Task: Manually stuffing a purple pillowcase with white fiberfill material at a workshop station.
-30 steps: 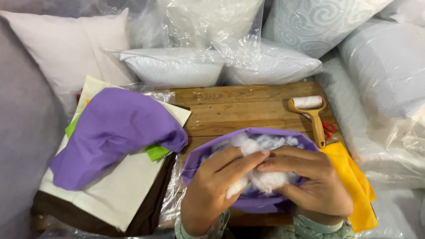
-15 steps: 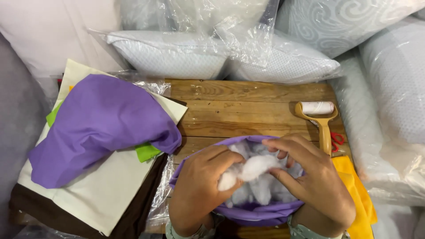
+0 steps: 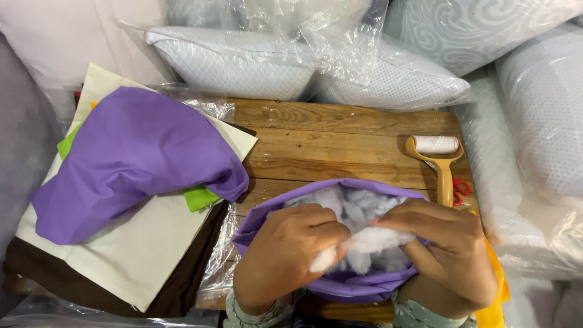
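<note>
A purple fabric cover (image 3: 340, 288) lies open on the near edge of the wooden table (image 3: 340, 140), filled with white stuffing (image 3: 358, 209). My left hand (image 3: 285, 255) and my right hand (image 3: 449, 252) are both over its opening. Between them they pinch one elongated tuft of white stuffing (image 3: 364, 243), the left hand at its lower end, the right hand at its upper end.
A stack of folded fabrics with a purple piece (image 3: 133, 158) on top lies at the left. A lint roller (image 3: 440, 158) and red scissors (image 3: 460, 188) lie at the right, yellow fabric (image 3: 492, 304) under my right wrist. Plastic-wrapped pillows (image 3: 243, 64) ring the table.
The tuft held between both hands has shifted lower and to the right over the cover's opening. My right hand came down flatter over the stuffing. The view tilted slightly.
</note>
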